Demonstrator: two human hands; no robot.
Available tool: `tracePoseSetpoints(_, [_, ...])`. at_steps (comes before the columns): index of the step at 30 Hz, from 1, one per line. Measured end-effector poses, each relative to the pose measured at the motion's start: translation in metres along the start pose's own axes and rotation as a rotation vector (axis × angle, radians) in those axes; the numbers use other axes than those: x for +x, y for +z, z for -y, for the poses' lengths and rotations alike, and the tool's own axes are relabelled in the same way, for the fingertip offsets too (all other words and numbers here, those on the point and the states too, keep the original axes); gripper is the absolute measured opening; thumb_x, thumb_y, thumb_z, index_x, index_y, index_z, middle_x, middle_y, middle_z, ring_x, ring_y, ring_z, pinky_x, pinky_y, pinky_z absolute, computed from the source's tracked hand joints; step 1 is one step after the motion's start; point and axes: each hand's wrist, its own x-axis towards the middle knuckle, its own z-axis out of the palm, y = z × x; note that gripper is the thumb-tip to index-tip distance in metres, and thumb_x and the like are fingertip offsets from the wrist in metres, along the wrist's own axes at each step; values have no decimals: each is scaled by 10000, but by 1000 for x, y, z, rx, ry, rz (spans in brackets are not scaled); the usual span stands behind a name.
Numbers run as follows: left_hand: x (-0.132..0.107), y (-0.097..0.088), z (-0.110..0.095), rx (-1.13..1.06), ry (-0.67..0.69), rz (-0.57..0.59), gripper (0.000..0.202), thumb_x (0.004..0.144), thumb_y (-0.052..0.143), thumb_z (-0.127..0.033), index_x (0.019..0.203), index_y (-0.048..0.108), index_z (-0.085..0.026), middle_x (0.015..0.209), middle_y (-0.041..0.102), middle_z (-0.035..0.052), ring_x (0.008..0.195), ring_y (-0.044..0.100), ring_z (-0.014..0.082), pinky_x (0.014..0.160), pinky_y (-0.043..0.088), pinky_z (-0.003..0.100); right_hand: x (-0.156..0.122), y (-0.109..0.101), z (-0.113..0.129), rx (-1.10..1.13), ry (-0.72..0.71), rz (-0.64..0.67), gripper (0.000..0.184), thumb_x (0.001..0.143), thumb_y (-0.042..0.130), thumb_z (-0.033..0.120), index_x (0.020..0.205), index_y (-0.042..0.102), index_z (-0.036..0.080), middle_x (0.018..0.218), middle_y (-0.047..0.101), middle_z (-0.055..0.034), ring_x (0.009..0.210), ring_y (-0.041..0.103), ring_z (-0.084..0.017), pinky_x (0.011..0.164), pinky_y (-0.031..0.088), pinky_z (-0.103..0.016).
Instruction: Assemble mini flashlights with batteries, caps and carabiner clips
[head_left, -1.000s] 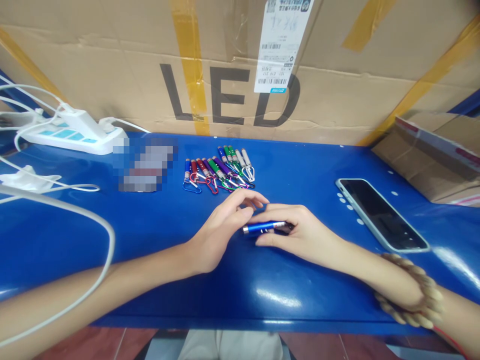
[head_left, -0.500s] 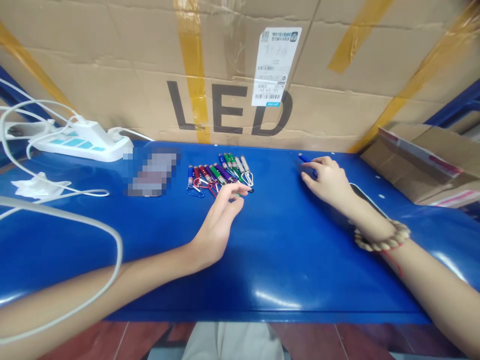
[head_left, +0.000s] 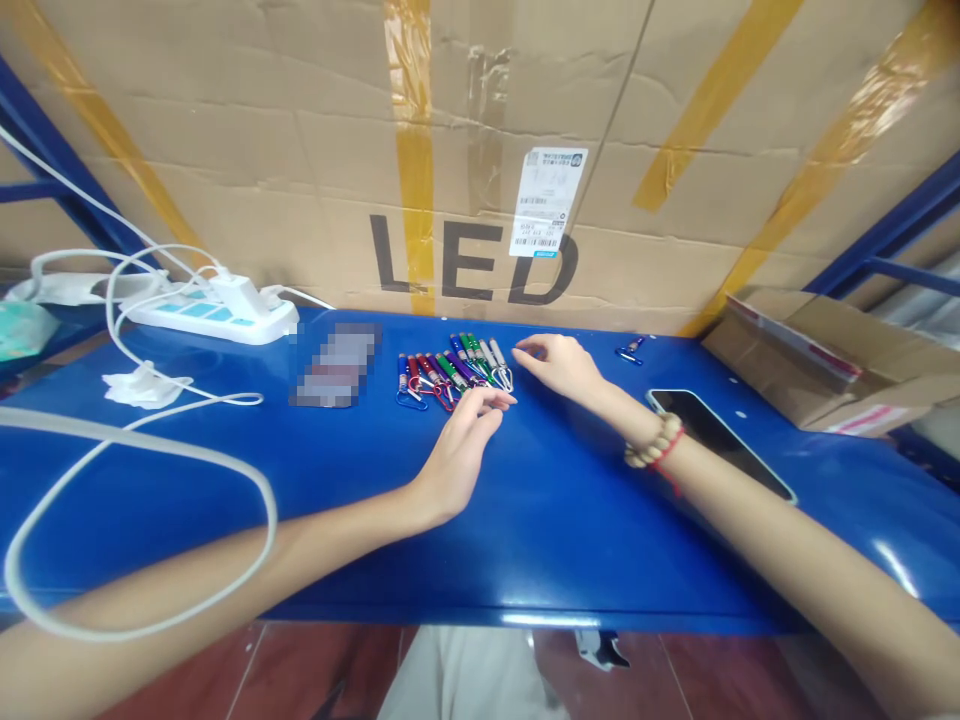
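Note:
Several small metal keychain flashlights (head_left: 451, 371) in blue, red, purple, green and silver lie side by side in two overlapping rows, with carabiner clips toward me. My left hand (head_left: 459, 450) rests just in front of them, fingers stretched out and holding nothing I can see; its fingertips hide some clips. My right hand (head_left: 556, 365) hovers just right of the silver flashlights (head_left: 495, 355), thumb and fingers apart with nothing between them. A single blue keychain flashlight (head_left: 634, 346) with a blue clip lies apart, at the back right of the table.
Behind the blue table (head_left: 570, 540) stands a large cardboard box (head_left: 315, 150). A phone (head_left: 720, 440) lies under my right forearm, an open carton (head_left: 795, 350) at right. A white power strip (head_left: 217, 318), looping cables and a blurred-out flat item (head_left: 337, 368) are at left.
My right hand has let go of the blue flashlight at the back right and moved left to the silver ones. My left hand stays by the row. The view has tilted up slightly.

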Motion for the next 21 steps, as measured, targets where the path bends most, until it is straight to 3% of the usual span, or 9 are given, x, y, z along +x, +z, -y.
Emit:
tracePoseSetpoints(2, [0, 0, -1, -5, -5, 8, 246, 880, 326, -309, 987, 502, -174, 1091, 521, 62, 1061, 471, 198, 976, 339, 332, 15, 5, 14, 4, 37, 38, 381, 822, 520, 456, 1073, 665, 207, 1017, 702, -62, 939, 639, -220, 760, 479, -299])
tracePoseSetpoints(4, [0, -1, -2, -15, -8, 18, 243, 883, 323, -308, 984, 500, -177, 1081, 519, 61, 1057, 472, 197, 966, 347, 329, 27, 7, 19, 1, 66, 76, 308, 757, 610, 391, 982, 699, 200, 959, 714, -67, 902, 651, -226, 724, 480, -289])
tracePoseSetpoints(8, [-1, -1, -2, -37, -12, 34, 226, 888, 324, -306, 964, 497, -181, 1069, 517, 61, 1034, 466, 195, 955, 342, 338, 28, 1, 11, 1, 78, 88, 172, 695, 647, 225, 837, 723, 163, 867, 721, -89, 823, 659, -225, 690, 474, -289])
tracePoseSetpoints(12, [-1, 1, -1, -45, -38, 5, 209, 887, 367, -311, 1008, 483, -187, 1019, 509, 49, 978, 463, 179, 924, 338, 320, -2, -11, -3, 73, 5, 50, 199, 750, 610, 229, 907, 702, 149, 850, 717, -63, 783, 651, -177, 686, 466, -255])
tracePoseSetpoints(15, [0, 3, 1, -68, -69, -57, 263, 889, 408, -334, 1116, 420, -202, 925, 483, 20, 845, 470, 146, 822, 373, 283, -37, -18, -4, 180, -93, 33, 232, 814, 575, 312, 963, 686, 174, 861, 706, -20, 739, 620, -128, 653, 448, -221])
tracePoseSetpoints(18, [2, 3, 4, -67, -63, -47, 324, 894, 434, -359, 1182, 406, -213, 818, 462, -14, 713, 444, 117, 712, 372, 253, -67, -22, 1, 484, -257, 169, 306, 840, 552, 403, 970, 691, 164, 793, 686, -22, 663, 567, -127, 591, 420, -235])
tracePoseSetpoints(21, [3, 2, 5, -13, -42, 34, 268, 894, 446, -348, 1095, 540, -198, 765, 505, -14, 678, 447, 112, 662, 362, 239, -85, -21, 7, 671, -289, 303, 331, 869, 517, 424, 1007, 673, 166, 800, 673, -21, 678, 562, -124, 614, 430, -239])
